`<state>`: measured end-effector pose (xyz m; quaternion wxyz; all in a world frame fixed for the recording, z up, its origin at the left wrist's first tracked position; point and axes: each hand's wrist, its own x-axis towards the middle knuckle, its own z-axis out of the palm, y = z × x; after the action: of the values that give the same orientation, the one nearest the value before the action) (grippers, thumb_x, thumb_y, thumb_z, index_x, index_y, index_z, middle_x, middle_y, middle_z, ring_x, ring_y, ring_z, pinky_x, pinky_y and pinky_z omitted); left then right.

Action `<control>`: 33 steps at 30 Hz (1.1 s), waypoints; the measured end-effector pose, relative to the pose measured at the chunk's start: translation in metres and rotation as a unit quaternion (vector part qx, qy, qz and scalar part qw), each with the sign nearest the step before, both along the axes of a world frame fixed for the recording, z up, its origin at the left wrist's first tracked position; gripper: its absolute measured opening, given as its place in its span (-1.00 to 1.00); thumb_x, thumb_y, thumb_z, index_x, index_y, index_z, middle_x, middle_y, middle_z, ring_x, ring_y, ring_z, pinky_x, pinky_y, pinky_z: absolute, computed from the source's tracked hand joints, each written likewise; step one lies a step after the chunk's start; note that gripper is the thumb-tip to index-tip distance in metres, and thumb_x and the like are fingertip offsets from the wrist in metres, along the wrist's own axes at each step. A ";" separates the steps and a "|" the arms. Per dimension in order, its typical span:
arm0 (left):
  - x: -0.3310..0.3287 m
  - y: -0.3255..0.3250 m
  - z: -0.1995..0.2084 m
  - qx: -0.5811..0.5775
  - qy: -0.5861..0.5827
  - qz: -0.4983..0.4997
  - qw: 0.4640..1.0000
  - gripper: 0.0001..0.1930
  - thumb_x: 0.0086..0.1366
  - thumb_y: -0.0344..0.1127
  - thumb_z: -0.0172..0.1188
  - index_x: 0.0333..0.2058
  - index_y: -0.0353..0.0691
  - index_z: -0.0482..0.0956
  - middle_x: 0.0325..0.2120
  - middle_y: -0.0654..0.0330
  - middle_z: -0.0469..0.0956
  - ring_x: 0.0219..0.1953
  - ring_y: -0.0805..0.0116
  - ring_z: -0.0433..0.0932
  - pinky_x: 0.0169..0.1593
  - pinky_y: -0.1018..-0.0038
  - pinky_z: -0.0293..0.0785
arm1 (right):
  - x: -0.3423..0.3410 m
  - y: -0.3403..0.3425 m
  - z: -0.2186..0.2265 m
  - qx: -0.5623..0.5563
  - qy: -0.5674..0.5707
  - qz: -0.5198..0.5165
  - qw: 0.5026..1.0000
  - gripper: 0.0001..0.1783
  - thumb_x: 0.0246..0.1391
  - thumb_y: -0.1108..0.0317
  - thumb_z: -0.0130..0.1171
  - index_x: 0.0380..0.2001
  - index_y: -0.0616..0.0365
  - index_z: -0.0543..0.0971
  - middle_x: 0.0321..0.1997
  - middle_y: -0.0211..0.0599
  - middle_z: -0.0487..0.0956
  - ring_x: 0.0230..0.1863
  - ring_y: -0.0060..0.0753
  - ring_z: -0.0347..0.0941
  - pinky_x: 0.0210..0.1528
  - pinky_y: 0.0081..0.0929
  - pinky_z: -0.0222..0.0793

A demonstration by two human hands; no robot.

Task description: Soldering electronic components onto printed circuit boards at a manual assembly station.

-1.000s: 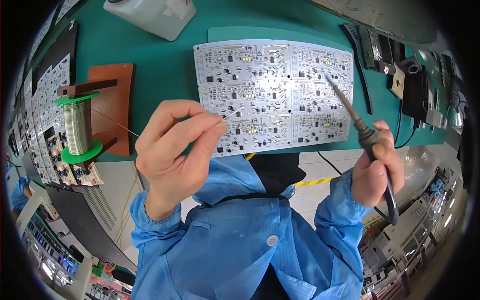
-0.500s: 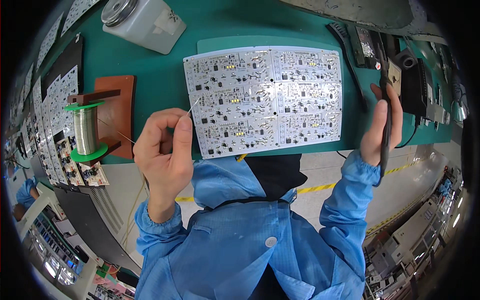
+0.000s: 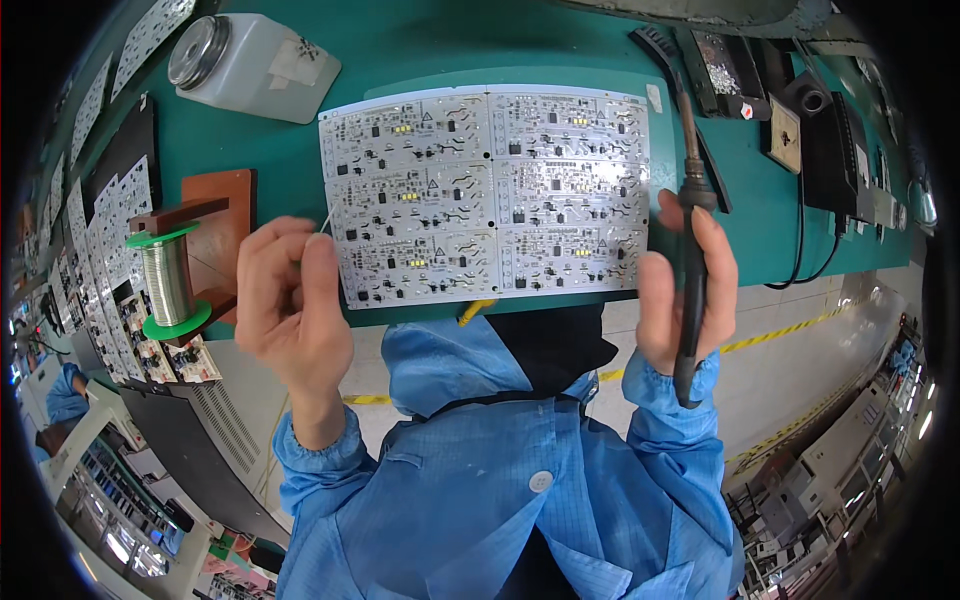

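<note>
The PCB panel (image 3: 570, 200) lay on the green tabletop (image 3: 450, 40) btwn both hands, component side up. The R hand (image 3: 718, 285) was curled loosely round the black handle of the soldering iron (image 3: 694, 250), metal end pointing away from the body, just right of the panel. The L hand (image 3: 295, 300) had thumb & forefinger together, seemingly pinching thin solder wire (image 3: 328, 222) whose end poked out by the panel's L edge; other fingers were bent in. The iron looked light & rigid, best held mid-handle, well off the metal shaft, which was prob. hot. The wire looked v. thin & soft, liable to bend, so a pinch just back of the free end suited it. The panel looked light, thin, fairly stiff, w/ small fragile parts all over, so its bare edges were the best hold. The solder spool (image 3: 165, 280), prob. heavy for its size, sat L of it on a brown stand (image 3: 238, 210).
</note>
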<state>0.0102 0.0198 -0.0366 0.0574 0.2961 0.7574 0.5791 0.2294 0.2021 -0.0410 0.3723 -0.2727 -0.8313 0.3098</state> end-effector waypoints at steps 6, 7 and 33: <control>0.018 0.022 0.020 -0.019 0.139 -0.121 0.983 -0.75 -0.19 -0.69 0.31 -0.45 -0.33 0.60 -0.49 0.12 0.50 -0.57 0.44 0.45 -0.52 0.62 0.32 | 0.011 -0.002 0.019 -0.010 0.039 0.044 0.998 -0.47 0.14 0.07 0.11 -0.04 0.34 0.45 -0.26 0.03 0.57 -0.20 -0.04 0.47 -0.05 -0.12 0.32; 0.019 0.024 0.021 -0.029 0.149 -0.148 0.977 -0.76 -0.19 -0.69 0.32 -0.46 -0.32 0.60 -0.50 0.13 0.49 -0.59 0.43 0.44 -0.54 0.62 0.31 | 0.009 -0.002 0.024 -0.021 0.049 0.083 0.995 -0.49 0.14 0.06 0.11 -0.09 0.34 0.48 -0.30 -0.01 0.56 -0.23 -0.04 0.46 -0.06 -0.07 0.32; 0.032 0.046 0.008 -0.046 0.207 -0.194 0.958 -0.80 -0.24 -0.57 0.30 -0.53 -0.25 0.58 -0.55 0.20 0.46 -0.62 0.34 0.47 -0.59 0.54 0.34 | -0.010 -0.011 0.044 -0.003 0.031 0.159 0.987 -0.85 -0.44 0.36 0.17 -0.64 0.07 0.64 -0.77 -0.52 0.30 -0.68 -0.49 0.20 -0.17 -0.28 0.27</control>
<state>0.0419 0.0654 -0.0291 0.0242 0.5473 0.7068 0.4475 0.2192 0.1915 0.0030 0.3428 -0.1289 -0.8513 0.3758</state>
